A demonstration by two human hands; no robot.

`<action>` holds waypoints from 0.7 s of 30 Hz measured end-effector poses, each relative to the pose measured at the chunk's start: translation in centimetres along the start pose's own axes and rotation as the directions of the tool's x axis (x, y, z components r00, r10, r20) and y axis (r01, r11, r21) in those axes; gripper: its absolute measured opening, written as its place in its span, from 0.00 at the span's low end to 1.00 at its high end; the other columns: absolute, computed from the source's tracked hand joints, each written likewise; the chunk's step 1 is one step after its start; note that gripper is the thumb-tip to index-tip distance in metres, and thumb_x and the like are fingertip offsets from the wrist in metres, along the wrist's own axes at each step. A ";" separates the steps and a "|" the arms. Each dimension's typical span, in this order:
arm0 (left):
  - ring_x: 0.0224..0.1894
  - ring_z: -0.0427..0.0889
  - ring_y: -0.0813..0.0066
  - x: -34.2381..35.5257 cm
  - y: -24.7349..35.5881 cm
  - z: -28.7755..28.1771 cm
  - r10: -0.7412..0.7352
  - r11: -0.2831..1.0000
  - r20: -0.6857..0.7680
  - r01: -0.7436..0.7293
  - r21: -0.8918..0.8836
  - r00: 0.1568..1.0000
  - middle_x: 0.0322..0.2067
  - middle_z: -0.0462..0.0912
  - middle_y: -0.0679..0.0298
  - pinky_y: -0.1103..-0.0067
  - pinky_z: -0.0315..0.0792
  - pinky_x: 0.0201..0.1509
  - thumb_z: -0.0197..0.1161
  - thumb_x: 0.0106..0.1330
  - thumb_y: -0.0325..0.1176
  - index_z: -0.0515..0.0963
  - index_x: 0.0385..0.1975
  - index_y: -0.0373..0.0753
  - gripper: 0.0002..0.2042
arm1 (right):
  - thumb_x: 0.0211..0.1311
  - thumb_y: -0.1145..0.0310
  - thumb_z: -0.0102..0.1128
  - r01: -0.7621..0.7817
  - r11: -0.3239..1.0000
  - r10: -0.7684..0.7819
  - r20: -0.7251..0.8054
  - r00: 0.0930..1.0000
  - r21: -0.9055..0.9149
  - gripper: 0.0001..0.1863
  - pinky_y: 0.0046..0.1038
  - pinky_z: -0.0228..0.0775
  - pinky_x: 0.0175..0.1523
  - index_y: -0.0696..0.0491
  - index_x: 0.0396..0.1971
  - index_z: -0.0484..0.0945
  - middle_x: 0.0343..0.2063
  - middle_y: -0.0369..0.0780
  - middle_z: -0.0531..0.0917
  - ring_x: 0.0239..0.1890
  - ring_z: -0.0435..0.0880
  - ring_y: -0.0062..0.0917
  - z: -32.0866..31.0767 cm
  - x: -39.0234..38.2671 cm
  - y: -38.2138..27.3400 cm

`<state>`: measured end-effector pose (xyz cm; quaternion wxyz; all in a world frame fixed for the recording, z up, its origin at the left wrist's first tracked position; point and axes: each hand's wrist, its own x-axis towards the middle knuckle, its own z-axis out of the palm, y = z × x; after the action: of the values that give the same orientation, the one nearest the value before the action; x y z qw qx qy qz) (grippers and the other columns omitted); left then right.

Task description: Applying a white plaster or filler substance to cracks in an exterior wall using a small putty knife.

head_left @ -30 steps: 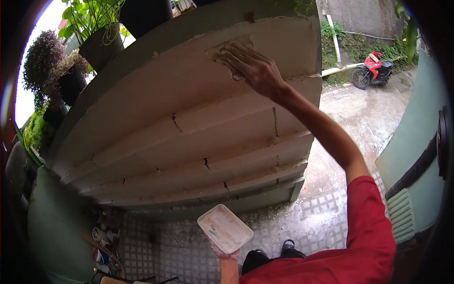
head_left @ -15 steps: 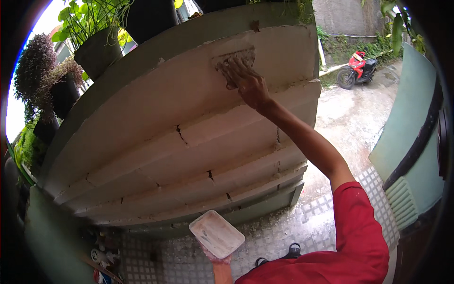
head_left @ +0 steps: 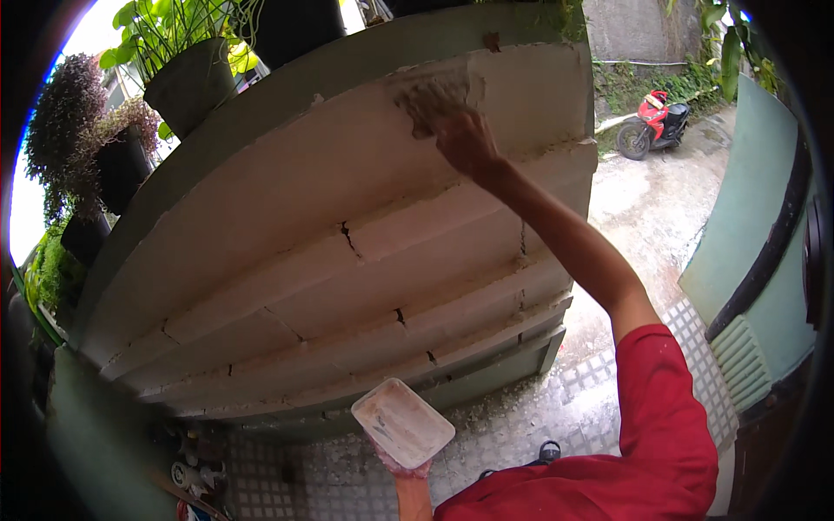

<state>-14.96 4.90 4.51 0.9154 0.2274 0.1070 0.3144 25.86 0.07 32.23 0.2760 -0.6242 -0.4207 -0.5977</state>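
Observation:
My right hand [head_left: 466, 143] reaches up to the upper part of the pale wall [head_left: 287, 191]. Its fingers are closed on a flat, wide putty scraper [head_left: 434, 94], which is pressed to the wall just under the green top edge; motion blur and smears hide its exact outline. A damp-looking greyish patch surrounds the blade. Low in front of me, my left hand [head_left: 405, 464] holds a white rectangular plastic tray [head_left: 403, 421] from beneath. Pale, whitish residue coats the inside of the tray and my left fingers.
Horizontal ledges and dark cracks [head_left: 349, 239] run across the wall. Potted plants [head_left: 193, 82] line its top. A red motorbike [head_left: 653, 126] stands on the concrete at the far right. Tiled floor [head_left: 339, 486] lies below, with assorted items [head_left: 187, 476] at the lower left.
My right hand has shifted slightly up along the wall with the scraper and turned a little. The tray in my left hand stays nearly in place. The view has shifted slightly.

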 end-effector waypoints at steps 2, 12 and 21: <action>0.64 0.67 0.59 0.2 0.2 0.2 0.004 1.000 -0.009 -0.004 -0.007 1.000 0.63 0.67 0.68 0.54 0.63 0.64 0.51 0.64 0.60 0.64 0.64 0.53 0.30 | 0.54 0.76 0.58 -0.031 0.998 0.030 0.023 0.999 0.056 0.26 0.34 0.75 0.53 0.47 0.55 0.73 0.55 0.42 0.75 0.55 0.75 0.40 -0.1 -1.8 -0.8; 0.64 0.66 0.59 0.6 0.5 0.6 0.006 1.000 -0.007 -0.006 0.004 1.000 0.63 0.67 0.68 0.53 0.62 0.65 0.50 0.64 0.60 0.64 0.64 0.53 0.30 | 0.55 0.82 0.52 -0.243 0.964 0.238 0.058 0.970 0.105 0.25 0.33 0.78 0.45 0.47 0.53 0.75 0.49 0.44 0.79 0.49 0.80 0.38 -5.8 -0.7 3.4; 0.64 0.66 0.59 0.6 0.0 0.7 0.075 0.997 -0.020 -0.075 0.012 0.997 0.63 0.67 0.68 0.53 0.61 0.65 0.50 0.64 0.59 0.64 0.64 0.54 0.30 | 0.58 0.80 0.48 -0.463 0.880 0.472 -0.080 0.878 0.105 0.19 0.35 0.76 0.40 0.50 0.48 0.79 0.37 0.51 0.82 0.38 0.83 0.43 -5.6 -0.9 2.5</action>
<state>-14.25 4.98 5.11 0.9005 0.2331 0.1096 0.3504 25.19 -6.06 32.50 0.4590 -0.6637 -0.2670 -0.5269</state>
